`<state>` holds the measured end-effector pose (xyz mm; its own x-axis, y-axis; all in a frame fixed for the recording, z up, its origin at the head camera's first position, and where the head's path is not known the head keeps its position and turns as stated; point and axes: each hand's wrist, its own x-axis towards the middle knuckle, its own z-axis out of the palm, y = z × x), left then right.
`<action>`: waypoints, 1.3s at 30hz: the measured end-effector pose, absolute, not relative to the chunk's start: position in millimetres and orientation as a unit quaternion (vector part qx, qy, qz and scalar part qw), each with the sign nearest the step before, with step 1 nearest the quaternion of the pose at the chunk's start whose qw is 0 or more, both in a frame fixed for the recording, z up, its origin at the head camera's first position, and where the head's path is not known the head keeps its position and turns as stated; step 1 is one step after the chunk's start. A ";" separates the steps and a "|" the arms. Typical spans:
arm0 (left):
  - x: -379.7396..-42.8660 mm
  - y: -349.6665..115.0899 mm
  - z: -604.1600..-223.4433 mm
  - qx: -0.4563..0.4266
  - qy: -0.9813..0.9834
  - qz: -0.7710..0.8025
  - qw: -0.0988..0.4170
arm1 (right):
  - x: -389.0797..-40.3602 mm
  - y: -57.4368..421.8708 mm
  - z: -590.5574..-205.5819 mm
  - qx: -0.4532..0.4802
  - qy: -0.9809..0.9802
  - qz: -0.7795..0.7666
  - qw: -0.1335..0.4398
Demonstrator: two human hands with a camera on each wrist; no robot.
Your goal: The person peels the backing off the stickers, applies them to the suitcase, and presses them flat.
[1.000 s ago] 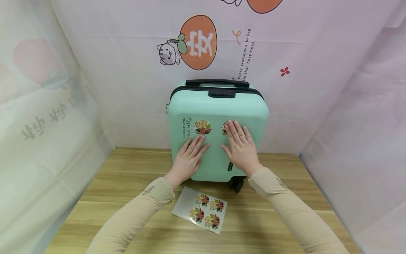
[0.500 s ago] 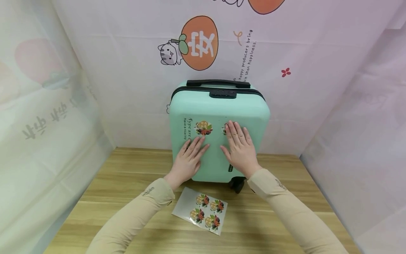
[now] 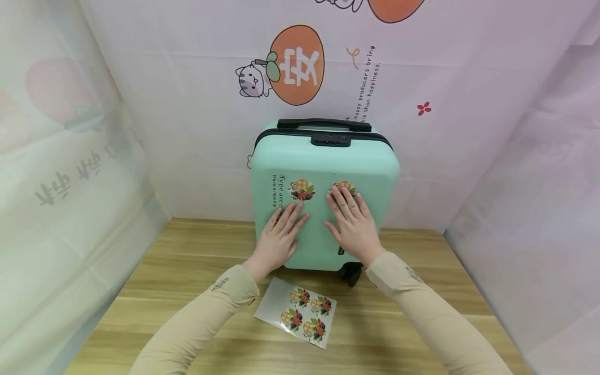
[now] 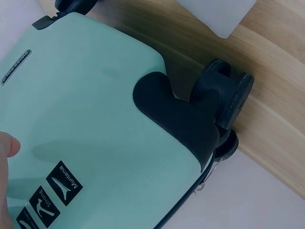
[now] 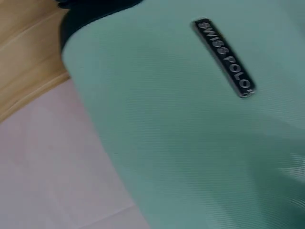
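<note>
A mint-green suitcase (image 3: 323, 161) stands upright on the wooden surface, its front toward me. Two round fruit stickers are on that front: the left sticker (image 3: 302, 190) shows almost whole, while the right sticker (image 3: 346, 186) is partly hidden by fingers. My left hand (image 3: 276, 237) rests on the suitcase just below the left sticker, fingers straight and fingertips at its lower edge. With straight fingers, my right hand (image 3: 357, 226) touches the lower part of the right sticker. In the left wrist view, a bit of the left hand (image 4: 5, 167) shows at the edge.
A sticker sheet (image 3: 295, 311) with several fruit stickers lies on the wooden tabletop (image 3: 201, 271) in front of the suitcase. Black wheels (image 3: 350, 273) are at the suitcase's base. Behind it hangs a printed white cloth (image 3: 197, 104), with more cloth on both sides.
My right hand has slid slightly down the suitcase, its fingers tilting left, so more of the right sticker's top shows. The left hand stays in place on the suitcase.
</note>
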<state>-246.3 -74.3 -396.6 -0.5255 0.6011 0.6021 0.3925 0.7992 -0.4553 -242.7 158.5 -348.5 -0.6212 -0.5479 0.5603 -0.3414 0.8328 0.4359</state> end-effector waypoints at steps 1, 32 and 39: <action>-245.6 -74.5 -396.1 -0.286 -0.865 0.134 0.389 | -242.1 161.5 -350.1 0.242 -0.896 -0.145 0.343; -250.3 -77.3 -406.3 -0.295 -0.861 0.113 0.398 | -241.5 174.2 -370.7 0.283 -0.878 -0.099 0.373; -250.8 -76.1 -405.9 -0.296 -0.859 0.116 0.400 | -242.6 163.3 -340.6 0.246 -0.893 -0.114 0.358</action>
<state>-250.8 -76.1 -405.9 -0.5044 0.6014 0.6197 0.4151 0.7981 -0.4367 -242.6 163.3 -340.6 -0.6225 -0.5206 0.5844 -0.3575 0.8534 0.3795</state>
